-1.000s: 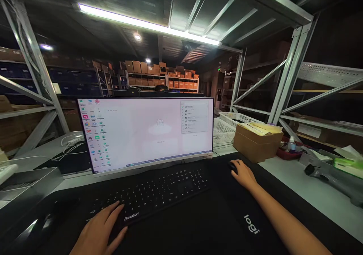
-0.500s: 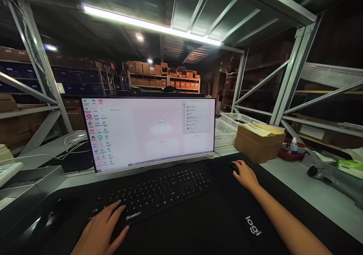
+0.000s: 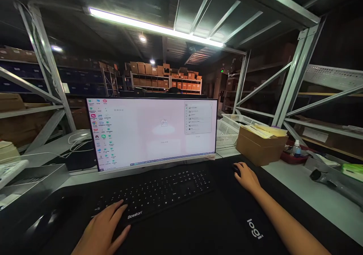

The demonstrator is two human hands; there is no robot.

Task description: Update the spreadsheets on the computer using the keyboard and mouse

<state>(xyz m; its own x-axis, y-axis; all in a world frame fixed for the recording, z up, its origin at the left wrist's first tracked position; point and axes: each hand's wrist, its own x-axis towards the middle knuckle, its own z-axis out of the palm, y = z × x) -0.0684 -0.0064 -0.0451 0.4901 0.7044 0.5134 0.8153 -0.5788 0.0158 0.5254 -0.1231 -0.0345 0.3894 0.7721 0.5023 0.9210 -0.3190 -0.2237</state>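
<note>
My left hand [image 3: 103,226] rests over the left end of a black keyboard [image 3: 167,194], fingers spread on the keys and the thumb apart. On the dark desk mat [image 3: 198,224], right of the keyboard, my right hand [image 3: 246,177] is curved over a black computer mouse [image 3: 236,168], most of which it hides. Behind the keyboard stands a wide monitor [image 3: 153,134], lit with a pale pink desktop, icons down its left side and a small list window at upper right.
A cardboard box [image 3: 261,145] of papers and white plastic baskets [image 3: 227,133] stand right of the monitor. Farther right lie a handheld scanner [image 3: 334,187] and a red tray [image 3: 292,154] holding a spray bottle. At left is a grey metal tray [image 3: 36,183]. Shelf posts [image 3: 295,73] rise around the desk.
The whole view has shifted slightly, so the scene sits a little farther right. Both hands keep their places on the keyboard and the mouse.
</note>
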